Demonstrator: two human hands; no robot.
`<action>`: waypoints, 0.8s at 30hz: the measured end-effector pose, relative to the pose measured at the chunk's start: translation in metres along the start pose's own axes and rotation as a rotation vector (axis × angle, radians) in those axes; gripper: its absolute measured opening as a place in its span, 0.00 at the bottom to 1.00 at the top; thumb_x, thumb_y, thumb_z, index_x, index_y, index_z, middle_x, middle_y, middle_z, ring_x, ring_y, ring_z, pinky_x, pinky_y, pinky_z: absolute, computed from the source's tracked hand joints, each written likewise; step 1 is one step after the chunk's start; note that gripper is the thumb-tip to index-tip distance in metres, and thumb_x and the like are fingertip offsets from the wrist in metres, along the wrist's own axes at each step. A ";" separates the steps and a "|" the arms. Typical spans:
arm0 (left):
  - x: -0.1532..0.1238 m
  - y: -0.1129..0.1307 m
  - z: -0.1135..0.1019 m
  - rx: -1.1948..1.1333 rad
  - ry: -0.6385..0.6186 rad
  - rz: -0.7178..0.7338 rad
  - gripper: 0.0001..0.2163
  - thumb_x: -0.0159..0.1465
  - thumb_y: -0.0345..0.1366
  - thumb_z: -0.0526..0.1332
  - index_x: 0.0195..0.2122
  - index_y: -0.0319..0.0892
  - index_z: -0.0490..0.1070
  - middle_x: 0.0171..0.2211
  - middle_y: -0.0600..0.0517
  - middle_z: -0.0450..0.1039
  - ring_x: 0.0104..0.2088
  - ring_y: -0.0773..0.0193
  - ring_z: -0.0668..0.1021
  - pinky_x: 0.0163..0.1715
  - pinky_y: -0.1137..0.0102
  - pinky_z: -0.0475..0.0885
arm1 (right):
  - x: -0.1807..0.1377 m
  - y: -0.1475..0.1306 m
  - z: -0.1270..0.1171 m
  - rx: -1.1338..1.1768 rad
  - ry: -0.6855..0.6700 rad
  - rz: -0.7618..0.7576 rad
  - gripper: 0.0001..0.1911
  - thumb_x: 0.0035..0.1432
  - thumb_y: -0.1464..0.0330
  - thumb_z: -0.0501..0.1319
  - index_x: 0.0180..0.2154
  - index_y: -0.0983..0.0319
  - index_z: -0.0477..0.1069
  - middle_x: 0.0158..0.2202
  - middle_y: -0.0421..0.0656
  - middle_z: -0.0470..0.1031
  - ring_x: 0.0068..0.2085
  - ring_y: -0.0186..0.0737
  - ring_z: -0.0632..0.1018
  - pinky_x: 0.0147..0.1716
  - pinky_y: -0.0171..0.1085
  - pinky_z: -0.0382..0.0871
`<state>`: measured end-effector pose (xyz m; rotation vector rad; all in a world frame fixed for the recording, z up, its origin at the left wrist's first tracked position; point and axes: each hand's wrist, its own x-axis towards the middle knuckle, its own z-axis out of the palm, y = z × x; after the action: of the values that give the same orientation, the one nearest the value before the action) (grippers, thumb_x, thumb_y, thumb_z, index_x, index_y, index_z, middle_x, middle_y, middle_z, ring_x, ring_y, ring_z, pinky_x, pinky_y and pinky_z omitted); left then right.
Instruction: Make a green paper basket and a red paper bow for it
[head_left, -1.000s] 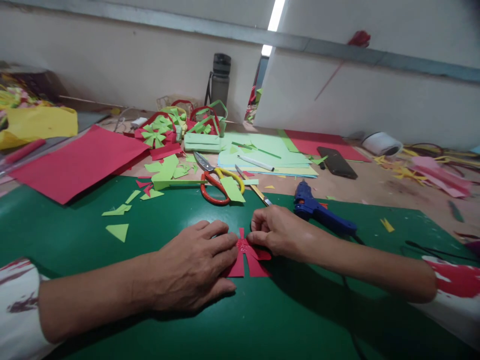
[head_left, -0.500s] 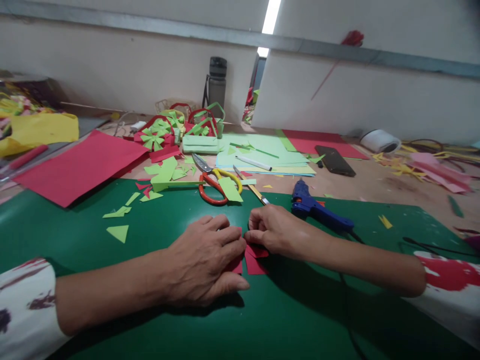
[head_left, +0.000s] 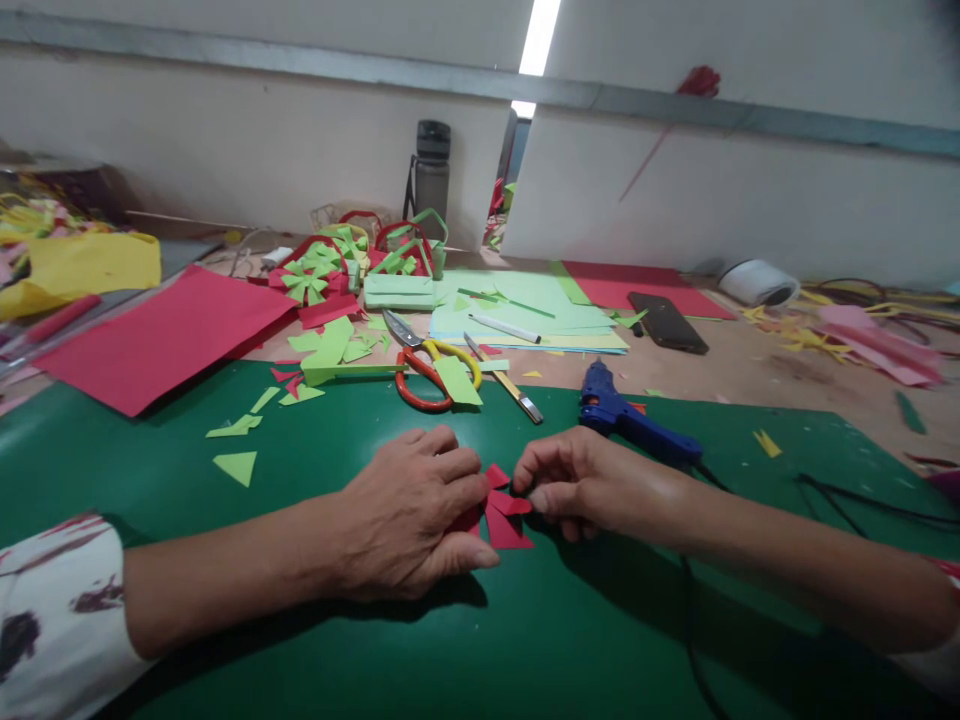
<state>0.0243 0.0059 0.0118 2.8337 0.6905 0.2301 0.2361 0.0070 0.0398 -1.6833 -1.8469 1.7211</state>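
Observation:
Near the middle of the green mat [head_left: 315, 660] lies a red paper piece [head_left: 508, 530] cut into petal-like flaps, partly covered by my left hand [head_left: 424, 510]. That hand rests over its left side with the thumb spread, holding it against the mat. From the right, my right hand [head_left: 562, 485] pinches the tip of one flap, which lifts and bends slightly. How much of the paper lies beneath my left palm is hidden. Above the hands are scissors [head_left: 427, 375] with red and yellow handles and a yellow utility knife [head_left: 506, 385].
A blue glue gun [head_left: 630, 420] lies beyond my right hand, its cord trailing toward me. Green paper scraps [head_left: 236, 466] are scattered at left, near a red sheet [head_left: 165, 335]. Farther back stand small paper baskets [head_left: 315, 265], a bottle [head_left: 432, 175], pale green sheets [head_left: 570, 305] and a phone [head_left: 667, 322].
My right hand has shifted right and a little toward me, drawing out a flap and uncovering more of the red paper and the knife's end. My left hand has stayed nearly still.

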 end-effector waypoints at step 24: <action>-0.003 0.001 -0.004 -0.022 0.003 0.022 0.26 0.66 0.53 0.39 0.40 0.41 0.68 0.36 0.46 0.67 0.35 0.57 0.63 0.36 0.61 0.61 | 0.016 -0.016 0.014 -0.219 0.084 0.022 0.07 0.50 0.73 0.58 0.22 0.63 0.65 0.16 0.34 0.66 0.15 0.27 0.68 0.14 0.26 0.58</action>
<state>0.0214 0.0043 0.0159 2.8222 0.6539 0.2437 0.2107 0.0138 0.0380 -1.8276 -2.0485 1.4762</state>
